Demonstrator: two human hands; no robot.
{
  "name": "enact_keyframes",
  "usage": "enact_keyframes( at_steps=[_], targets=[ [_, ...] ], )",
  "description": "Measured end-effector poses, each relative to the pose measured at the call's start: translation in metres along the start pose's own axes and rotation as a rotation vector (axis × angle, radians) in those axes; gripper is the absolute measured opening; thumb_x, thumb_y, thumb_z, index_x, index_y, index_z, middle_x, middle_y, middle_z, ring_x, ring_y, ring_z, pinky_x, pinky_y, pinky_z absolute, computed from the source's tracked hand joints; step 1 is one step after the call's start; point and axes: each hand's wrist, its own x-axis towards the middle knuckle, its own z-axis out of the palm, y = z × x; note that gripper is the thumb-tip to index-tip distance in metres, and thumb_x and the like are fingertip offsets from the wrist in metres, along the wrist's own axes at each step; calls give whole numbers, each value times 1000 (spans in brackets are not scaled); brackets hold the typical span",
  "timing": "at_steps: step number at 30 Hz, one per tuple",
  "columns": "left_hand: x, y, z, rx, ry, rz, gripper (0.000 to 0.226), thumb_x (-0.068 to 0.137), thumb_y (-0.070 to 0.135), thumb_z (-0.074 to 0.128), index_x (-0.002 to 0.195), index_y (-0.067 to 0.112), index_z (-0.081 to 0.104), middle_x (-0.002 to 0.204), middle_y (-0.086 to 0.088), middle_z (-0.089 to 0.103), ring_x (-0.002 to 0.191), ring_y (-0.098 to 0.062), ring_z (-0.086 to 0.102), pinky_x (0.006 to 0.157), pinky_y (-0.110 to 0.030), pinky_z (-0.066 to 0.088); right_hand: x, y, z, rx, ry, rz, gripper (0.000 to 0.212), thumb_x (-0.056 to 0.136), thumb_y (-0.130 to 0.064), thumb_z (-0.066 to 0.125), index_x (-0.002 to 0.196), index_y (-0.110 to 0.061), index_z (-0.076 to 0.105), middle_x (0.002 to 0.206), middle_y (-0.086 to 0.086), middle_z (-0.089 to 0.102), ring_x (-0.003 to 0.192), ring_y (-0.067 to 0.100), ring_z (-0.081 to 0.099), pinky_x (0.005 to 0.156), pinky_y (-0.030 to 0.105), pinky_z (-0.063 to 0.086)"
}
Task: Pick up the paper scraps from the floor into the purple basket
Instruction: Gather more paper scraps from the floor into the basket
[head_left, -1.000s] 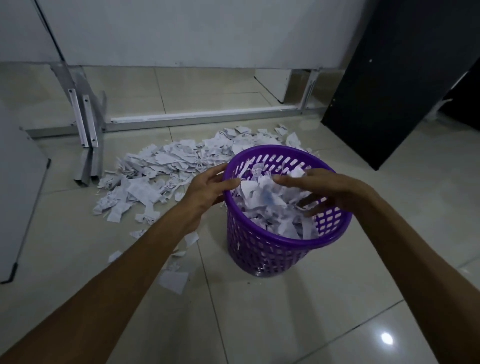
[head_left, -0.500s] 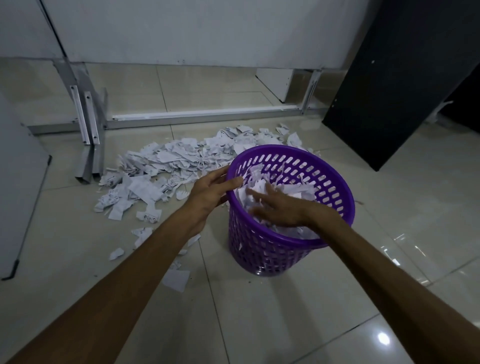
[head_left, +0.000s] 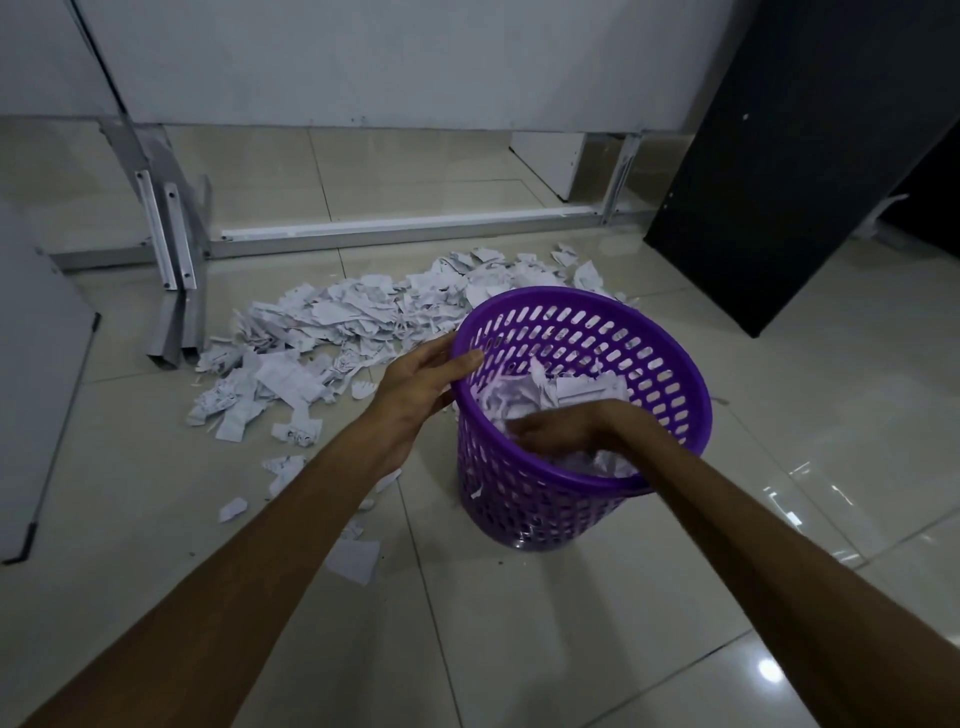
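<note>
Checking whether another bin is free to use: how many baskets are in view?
1: a purple perforated plastic basket on the tiled floor, right of the white paper scraps. The left hand holds its rim; the right hand is inside. Others may be out of frame.

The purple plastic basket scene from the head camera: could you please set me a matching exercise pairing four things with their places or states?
Column one:
1. left hand
2. right hand
3. heap of white paper scraps
4. black flat panel

Column two:
A. leaning upright at the far right
B. down inside the purple plastic basket, on the paper there
C. spread on the tiled floor, left of the basket
D. gripping the basket's near-left rim

Pairs: 1-D, 2-B, 3-C, 4-A
</note>
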Motion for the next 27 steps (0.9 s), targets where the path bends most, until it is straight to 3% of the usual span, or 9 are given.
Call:
enact_keyframes(
  at_steps=[3,5,8,13,16,19,22,25,27],
  targets=[
    [0,-1,-1,30,11,-12,47,81,26,76,126,21,63,110,5,72,98,-13,70,82,-29,57,-11,5,-18,78,87,-5,79,83,-65,52,153,-41,23,164,2,17,142,31,35,102,52,47],
    [0,0,-2,53,12,-23,48,81,28,76,126,23,63,113,6,71,101,-12,68,83,-30,57,-20,12,-32,107,180,-1,90,71,-69,59,151,-41,29,163,2,21,139,31,40,86,44,58],
    [-1,3,-6,71,4,-32,49,80,29,77,127,24,62,115,7,71,103,-11,68,84,-30,57,-33,12,-49,181,311,-48,82,76,-61,61,149,-34,38,159,3,28,133,30,46,62,32,61],
    [-6,7,-17,119,14,-29,46,81,35,76,124,26,62,111,7,72,98,-11,70,88,-32,54,-45,-10,-48,186,680,-280,47,94,-43,59,137,-25,54,140,3,54,105,16,62,56,22,56],
    [-13,6,-43,31,75,-48,44,91,51,57,126,25,61,117,8,70,100,-13,70,89,-33,53,-46,-43,-32,279,929,-470,36,97,-38,58,131,-26,58,132,-4,60,105,8,62,77,25,56],
    [-23,-4,-85,-90,206,-103,53,95,61,40,125,23,62,117,7,70,103,-19,68,93,-37,50,-38,-86,-5,299,870,-639,35,98,-38,56,131,-28,58,133,-7,58,99,-2,60,78,19,55],
    [-36,-24,-132,-83,364,-131,55,96,59,37,126,19,61,122,2,68,110,-21,64,93,-36,49,-6,-112,29,284,711,-695,38,98,-40,56,132,-26,57,132,-5,58,104,3,61,84,25,56],
    [-50,-56,-172,54,547,-134,46,99,50,40,124,18,62,128,-1,62,116,-20,56,94,-35,42,42,-110,76,204,575,-607,49,95,-44,59,139,-23,50,141,3,49,125,15,50,101,29,42],
    [-61,-78,-191,155,644,-125,40,99,40,47,126,15,62,131,-2,59,116,-20,52,97,-36,41,76,-97,116,133,473,-496,72,90,-51,64,150,-26,35,156,9,31,143,22,31,112,31,29]
  ],
)
